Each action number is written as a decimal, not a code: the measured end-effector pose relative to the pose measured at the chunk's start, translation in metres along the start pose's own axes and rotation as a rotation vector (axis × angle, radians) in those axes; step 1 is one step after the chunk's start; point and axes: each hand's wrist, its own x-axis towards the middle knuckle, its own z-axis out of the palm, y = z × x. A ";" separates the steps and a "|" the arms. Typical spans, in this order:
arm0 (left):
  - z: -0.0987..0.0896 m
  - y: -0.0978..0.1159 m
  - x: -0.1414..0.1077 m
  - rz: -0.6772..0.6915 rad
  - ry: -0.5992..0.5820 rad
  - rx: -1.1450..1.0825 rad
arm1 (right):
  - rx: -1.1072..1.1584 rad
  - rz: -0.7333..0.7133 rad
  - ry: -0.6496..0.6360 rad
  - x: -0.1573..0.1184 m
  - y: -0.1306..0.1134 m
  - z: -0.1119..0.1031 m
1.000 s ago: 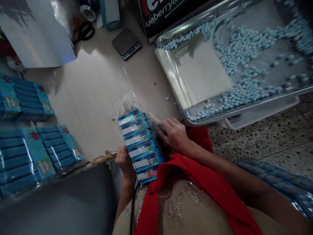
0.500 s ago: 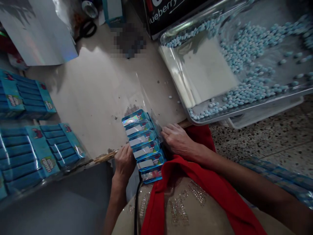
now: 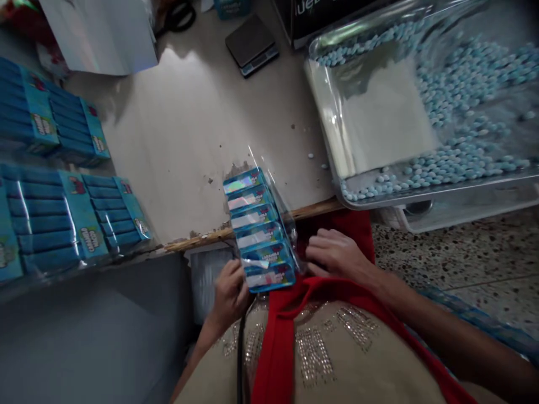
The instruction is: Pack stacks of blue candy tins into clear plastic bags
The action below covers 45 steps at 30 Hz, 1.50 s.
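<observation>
A row of several blue candy boxes [image 3: 261, 221] with white label panels leans over the table's front edge, its near end against my body. Clear plastic wrap [image 3: 290, 224] lies around the row, its loose far end reaching onto the table. On the left side, my left hand [image 3: 231, 287] is closed by the near boxes, fingers curled on the wrap's edge. At the opposite side my right hand [image 3: 337, 252] is also closed, with fingertips on the wrap beside the lower boxes. Both sets of fingertips are partly hidden.
Wrapped blue packs [image 3: 37, 213] stand at left. A clear tray [image 3: 337, 182] of blue and white candies, with a pale sheet stack [image 3: 379, 112], sits at right. Farther back are a small scale [image 3: 251, 44], black scissors [image 3: 182, 17] and silvery sheets [image 3: 101, 33]. The wooden table edge [image 3: 202, 241] is chipped.
Both hands have moved down toward my body along the boxes, the right one also outward. The boxes have shifted slightly in view as the camera turned. The scale now shows clearly.
</observation>
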 end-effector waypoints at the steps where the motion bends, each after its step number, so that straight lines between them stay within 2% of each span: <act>1: 0.003 0.001 0.005 -0.094 0.016 -0.075 | 0.085 0.053 0.061 0.003 -0.003 0.001; 4: 0.008 0.000 0.029 -0.272 0.110 -0.144 | 0.313 0.116 0.258 0.017 -0.008 0.010; 7: 0.008 -0.005 0.051 -0.265 0.230 -0.081 | 0.254 0.106 0.398 0.031 -0.003 0.014; 9: 0.007 -0.008 0.054 -0.287 0.274 -0.121 | 0.181 0.111 0.443 0.036 0.003 0.013; 11: 0.010 -0.013 0.049 -0.305 0.331 -0.222 | 0.134 0.100 0.465 0.036 0.008 0.012; 13: 0.018 -0.019 0.043 -0.275 0.406 -0.284 | 0.128 0.086 0.419 0.038 0.011 0.017; 17: 0.046 -0.031 0.051 -0.184 0.379 -0.161 | 0.189 0.120 0.295 0.054 0.012 0.038; 21: 0.060 -0.022 0.062 -0.211 0.436 -0.218 | 0.339 0.284 0.371 0.066 0.002 0.042; 24: 0.061 -0.009 0.052 -0.259 0.505 -0.242 | 0.419 0.366 0.454 0.059 -0.008 0.039; 26: 0.063 -0.005 0.041 -0.302 0.532 -0.195 | 0.390 0.371 0.497 0.050 -0.011 0.038; 28: 0.066 -0.006 0.034 -0.292 0.527 -0.144 | 0.313 0.328 0.518 0.042 -0.009 0.039; 31: 0.063 -0.009 0.031 -0.198 0.506 -0.069 | 0.236 0.261 0.445 0.037 -0.003 0.034; 33: 0.057 -0.006 0.033 -0.179 0.537 -0.119 | 0.274 0.232 0.410 0.037 -0.003 0.027; 36: 0.047 0.002 0.034 -0.155 0.555 -0.213 | 0.276 0.124 0.462 0.036 -0.008 0.016; 39: 0.044 0.009 0.032 -0.132 0.523 -0.108 | 0.032 -0.016 0.541 0.036 -0.018 0.007; 41: 0.044 0.011 0.029 -0.118 0.579 -0.073 | -0.114 -0.068 0.612 0.038 -0.025 0.002; 43: 0.041 0.010 0.026 -0.042 0.578 -0.162 | -0.168 -0.124 0.631 0.041 -0.031 -0.005; 45: 0.032 0.003 0.030 0.026 0.494 -0.379 | -0.104 -0.183 0.559 0.043 -0.034 -0.014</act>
